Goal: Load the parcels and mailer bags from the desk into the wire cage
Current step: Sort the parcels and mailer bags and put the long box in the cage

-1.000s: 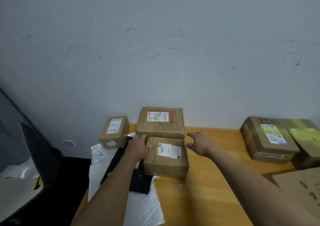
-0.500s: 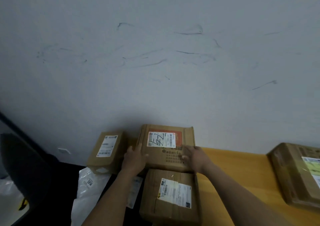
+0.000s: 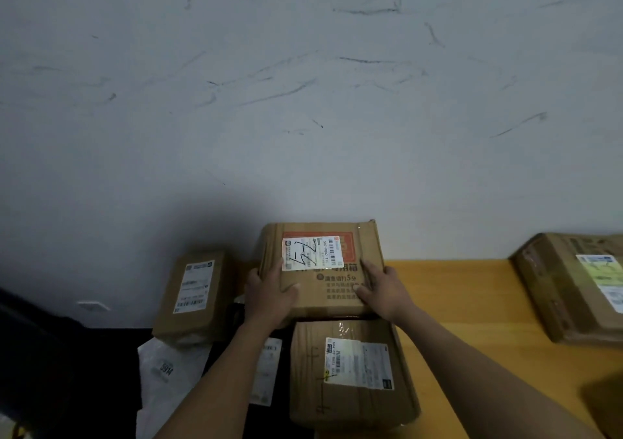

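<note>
A brown cardboard parcel (image 3: 323,233) with a red-and-white label stands against the wall at the back of the wooden desk (image 3: 472,303). My left hand (image 3: 269,295) grips its left side and my right hand (image 3: 382,292) grips its right side. In front of it lies a second brown parcel (image 3: 350,374) with a white label. A smaller brown parcel (image 3: 194,298) sits to the left. A white mailer bag (image 3: 165,374) and a black mailer bag (image 3: 283,337) lie under my left forearm. The wire cage is out of view.
Another large brown parcel (image 3: 573,287) with a green-tinted label rests at the desk's right. The scuffed white wall (image 3: 303,101) rises directly behind the parcels. Left of the desk the floor (image 3: 67,371) is dark.
Both hands left the near parcel, reached to the back one and now hold its sides. The camera moved closer and tilted up, so the parcels sit lower in view.
</note>
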